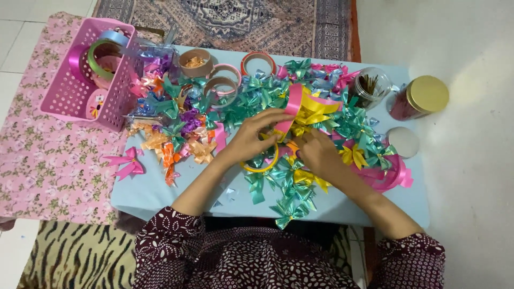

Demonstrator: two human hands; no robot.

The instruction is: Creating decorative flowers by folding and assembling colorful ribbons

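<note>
Nearest the camera are the person's dark maroon patterned sleeves (225,251), with both forearms reaching onto a small light-blue table (160,192). The left hand (251,138) is curled, its fingers and thumb pinched on a pink ribbon strip (292,109) that rises from the heap. The right hand (316,152) is also curled with fingertips closed on the yellow ribbon (313,113) at the same spot, just beside the left; the exact grip is partly hidden. Under the left hand lies a yellow-rimmed ribbon spool (262,167).

A wide heap of teal ribbon bows (262,93) covers the table's middle, and one teal bow (288,211) lies close to the near edge. Orange, purple and blue bows (176,134) pile at the left, and a single pink bow (126,162) hangs over the left edge. Behind the heap stand empty cardboard ribbon rings (214,75).

On the left corner sits a pink perforated plastic basket (69,96) holding ribbon rolls in pink, green and pale blue. At the far right stand a clear open jar (372,85) of thin brown sticks, a round jar with a gold lid (425,95) and reddish contents, lying partly off the table, and a round white lid (402,142). A pink ribbon roll (393,176) rests near the right edge. A pink floral cloth (48,166) covers the floor to the left.
</note>
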